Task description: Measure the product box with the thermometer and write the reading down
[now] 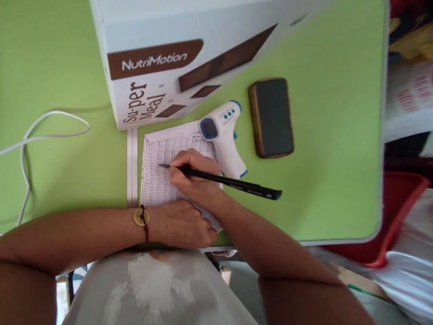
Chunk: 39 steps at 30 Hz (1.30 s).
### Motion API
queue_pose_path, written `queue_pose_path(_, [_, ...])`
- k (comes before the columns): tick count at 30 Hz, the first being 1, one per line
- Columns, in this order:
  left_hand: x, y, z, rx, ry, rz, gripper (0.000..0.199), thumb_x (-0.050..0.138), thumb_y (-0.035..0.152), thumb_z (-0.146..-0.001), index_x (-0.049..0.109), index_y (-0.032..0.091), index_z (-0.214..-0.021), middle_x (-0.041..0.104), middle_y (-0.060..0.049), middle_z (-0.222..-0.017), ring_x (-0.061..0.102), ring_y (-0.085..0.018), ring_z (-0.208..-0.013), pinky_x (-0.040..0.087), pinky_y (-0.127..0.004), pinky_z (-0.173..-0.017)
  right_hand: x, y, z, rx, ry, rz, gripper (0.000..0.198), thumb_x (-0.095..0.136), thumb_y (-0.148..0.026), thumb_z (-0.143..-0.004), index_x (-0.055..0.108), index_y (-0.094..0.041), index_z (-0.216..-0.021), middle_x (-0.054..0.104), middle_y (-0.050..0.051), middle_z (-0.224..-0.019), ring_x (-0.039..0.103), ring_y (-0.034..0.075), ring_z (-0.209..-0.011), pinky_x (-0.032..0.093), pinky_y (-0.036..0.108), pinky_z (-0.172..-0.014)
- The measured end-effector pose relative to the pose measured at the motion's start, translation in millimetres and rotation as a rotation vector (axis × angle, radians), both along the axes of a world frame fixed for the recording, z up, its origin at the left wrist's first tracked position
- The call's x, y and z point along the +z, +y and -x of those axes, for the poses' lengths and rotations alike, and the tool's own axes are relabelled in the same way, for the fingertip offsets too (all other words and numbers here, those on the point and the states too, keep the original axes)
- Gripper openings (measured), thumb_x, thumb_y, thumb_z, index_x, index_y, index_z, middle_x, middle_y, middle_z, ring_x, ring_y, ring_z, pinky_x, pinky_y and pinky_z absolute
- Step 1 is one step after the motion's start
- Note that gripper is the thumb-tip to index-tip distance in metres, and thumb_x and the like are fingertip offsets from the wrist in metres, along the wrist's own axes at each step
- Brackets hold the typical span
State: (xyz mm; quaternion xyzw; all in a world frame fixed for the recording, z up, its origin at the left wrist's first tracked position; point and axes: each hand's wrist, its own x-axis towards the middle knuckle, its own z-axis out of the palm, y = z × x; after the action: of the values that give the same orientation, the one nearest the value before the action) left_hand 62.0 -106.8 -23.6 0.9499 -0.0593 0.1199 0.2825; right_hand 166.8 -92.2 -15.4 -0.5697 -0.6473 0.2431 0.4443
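My right hand (196,174) grips a black pen (233,182), its tip touching or just over a sheet of paper (158,180) covered in rows of small handwriting. Across the paper's lower edge lies my left hand (186,224), fingers curled into a loose fist; whether anything is inside cannot be seen. A white and blue infrared thermometer (225,137) rests on the paper's upper right corner, just beyond my right hand. Farther right, a dark-screened phone in a brown case (271,118) lies flat.
A large white box (152,54) printed "NutriMotion" stands behind the paper. At left a white cable (54,135) loops over the green table (324,180). A red plastic container or seat (399,216) and a white bag (411,97) are beyond the table's right edge.
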Motion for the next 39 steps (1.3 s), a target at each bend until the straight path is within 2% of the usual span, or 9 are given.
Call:
queue_pose_path(16, [-3.1,-1.8,-0.9,0.006,-0.039,0.011,0.022,0.055,0.005,-0.086,0.062,0.016,-0.068,0.061,-0.002,-0.06,0.057,-0.018,-0.053,0.035,-0.036,-0.045,1.7,-1.6,-1.2,-0.009,-0.025,0.093,0.011,0.051,-0.02,-0.075,0.05,-0.021,-0.064,0.05,-0.005,-0.054,0.045,0.009,-0.048,0.038,0.022,-0.047])
queue_pose_path(23, [-0.9,-0.1,-0.2,-0.002,-0.023,0.014,0.024,0.054,0.004,-0.086,0.062,0.016,-0.068,0.059,-0.002,-0.059,0.057,-0.019,-0.052,0.035,-0.035,-0.043,-1.3,-0.9,-1.1,-0.049,-0.001,0.045,0.011,0.053,-0.018,-0.075,0.05,-0.021,-0.065,0.05,-0.006,-0.054,0.043,0.008,-0.046,0.036,0.022,-0.046])
queue_pose_path(29, [2.4,1.1,0.1,-0.007,0.014,0.013,0.024,0.052,0.002,-0.086,0.064,0.016,-0.07,0.061,-0.001,-0.06,0.057,-0.018,-0.053,0.036,-0.035,-0.045,1.2,-0.9,-1.5,-0.042,-0.002,0.093,0.01,0.052,-0.02,-0.074,0.05,-0.022,-0.064,0.05,-0.006,-0.053,0.044,0.009,-0.046,0.037,0.022,-0.046])
queue_pose_path(35, [2.5,0.5,-0.7,-0.014,0.019,0.014,0.023,0.055,0.004,-0.086,0.063,0.016,-0.069,0.061,-0.002,-0.061,0.059,-0.018,-0.054,0.035,-0.034,-0.045,0.2,-1.0,-1.4,-0.049,-0.021,0.043,0.011,0.053,-0.017,-0.073,0.05,-0.021,-0.064,0.05,-0.006,-0.053,0.044,0.009,-0.047,0.037,0.022,-0.046])
queue_pose_path(39, [3.1,0.7,-0.5,-0.007,0.027,-0.009,0.022,0.055,0.004,-0.087,0.064,0.015,-0.07,0.062,-0.002,-0.062,0.059,-0.018,-0.055,0.036,-0.035,-0.046,2.8,-1.1,-1.0,-0.043,-0.038,0.078,0.012,0.051,-0.02,-0.073,0.049,-0.022,-0.062,0.05,-0.006,-0.051,0.043,0.009,-0.045,0.036,0.021,-0.045])
